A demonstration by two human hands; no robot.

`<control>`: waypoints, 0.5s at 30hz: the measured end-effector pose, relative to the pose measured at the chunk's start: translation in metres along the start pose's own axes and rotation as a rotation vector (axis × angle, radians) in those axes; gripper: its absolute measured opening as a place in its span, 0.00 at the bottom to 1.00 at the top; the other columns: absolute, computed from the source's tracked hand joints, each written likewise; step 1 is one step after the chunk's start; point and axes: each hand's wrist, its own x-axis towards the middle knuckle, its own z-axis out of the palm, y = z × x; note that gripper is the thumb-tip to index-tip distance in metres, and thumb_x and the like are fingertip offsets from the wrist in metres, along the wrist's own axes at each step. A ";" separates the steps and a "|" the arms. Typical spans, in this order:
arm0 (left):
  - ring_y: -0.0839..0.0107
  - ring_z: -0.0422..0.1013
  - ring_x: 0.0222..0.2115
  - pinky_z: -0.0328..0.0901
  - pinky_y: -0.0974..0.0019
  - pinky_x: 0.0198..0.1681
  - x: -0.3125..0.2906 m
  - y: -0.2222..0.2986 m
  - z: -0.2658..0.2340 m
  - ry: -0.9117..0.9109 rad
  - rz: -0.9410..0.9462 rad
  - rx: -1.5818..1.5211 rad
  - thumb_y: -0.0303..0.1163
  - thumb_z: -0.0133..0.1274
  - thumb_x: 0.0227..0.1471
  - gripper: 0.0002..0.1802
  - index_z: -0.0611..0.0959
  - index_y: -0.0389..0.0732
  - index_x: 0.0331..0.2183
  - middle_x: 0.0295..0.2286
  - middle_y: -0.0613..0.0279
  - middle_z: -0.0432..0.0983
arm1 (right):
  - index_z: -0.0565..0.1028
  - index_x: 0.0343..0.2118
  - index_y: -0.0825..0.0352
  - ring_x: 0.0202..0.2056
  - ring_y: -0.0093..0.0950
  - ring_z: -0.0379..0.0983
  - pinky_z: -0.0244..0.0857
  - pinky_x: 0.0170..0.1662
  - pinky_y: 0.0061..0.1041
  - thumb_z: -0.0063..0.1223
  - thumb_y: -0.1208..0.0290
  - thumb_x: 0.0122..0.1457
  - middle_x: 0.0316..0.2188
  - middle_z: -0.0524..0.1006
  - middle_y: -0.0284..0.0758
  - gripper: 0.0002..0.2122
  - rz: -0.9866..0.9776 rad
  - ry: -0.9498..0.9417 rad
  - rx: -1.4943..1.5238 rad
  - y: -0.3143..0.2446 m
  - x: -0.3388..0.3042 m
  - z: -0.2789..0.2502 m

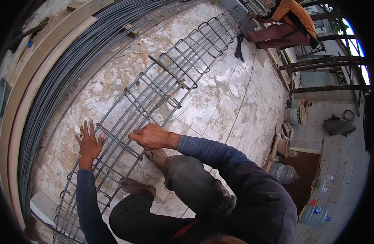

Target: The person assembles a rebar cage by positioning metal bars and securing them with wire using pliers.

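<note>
Two bare hands, the left hand [89, 144] and the right hand [149, 136], are flanking a rebar cage [132, 97], its long axis running from behind the left hand forward and rightward, past the right hand's far side. Fingers spread wide, the left is hovering or resting at the cage's left edge; the right is forming a tight fist over the bars, its contents hidden from me. Long-handled pincers [181, 84] are lying across the cage beyond the right hand, the nearer one.

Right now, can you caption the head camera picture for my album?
Left hand spread, right hand curled, both at a steel-bar cage with a two-handled tool lying on it.
</note>
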 end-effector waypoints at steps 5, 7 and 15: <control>0.43 0.50 0.61 0.44 0.42 0.62 -0.091 0.071 -0.073 0.342 0.051 -0.395 0.48 0.46 0.59 0.39 0.56 0.37 0.62 0.61 0.42 0.51 | 0.66 0.39 0.66 0.24 0.44 0.74 0.65 0.26 0.40 0.46 0.75 0.57 0.23 0.75 0.40 0.07 0.281 0.418 0.353 -0.073 -0.039 -0.141; 0.44 0.53 0.60 0.47 0.51 0.62 -0.145 0.147 -0.123 0.274 0.160 -0.715 0.44 0.49 0.58 0.38 0.58 0.32 0.60 0.58 0.40 0.57 | 0.66 0.39 0.66 0.24 0.44 0.74 0.65 0.27 0.41 0.44 0.73 0.60 0.23 0.77 0.40 0.05 0.379 0.505 0.468 -0.101 -0.072 -0.200; 0.55 0.63 0.56 0.59 0.59 0.55 -0.261 0.372 -0.273 0.087 0.150 -1.062 0.38 0.48 0.58 0.35 0.59 0.24 0.58 0.52 0.40 0.65 | 0.71 0.37 0.68 0.32 0.30 0.74 0.66 0.37 0.30 0.49 0.70 0.61 0.30 0.77 0.37 0.07 0.540 0.635 1.129 -0.138 -0.160 -0.292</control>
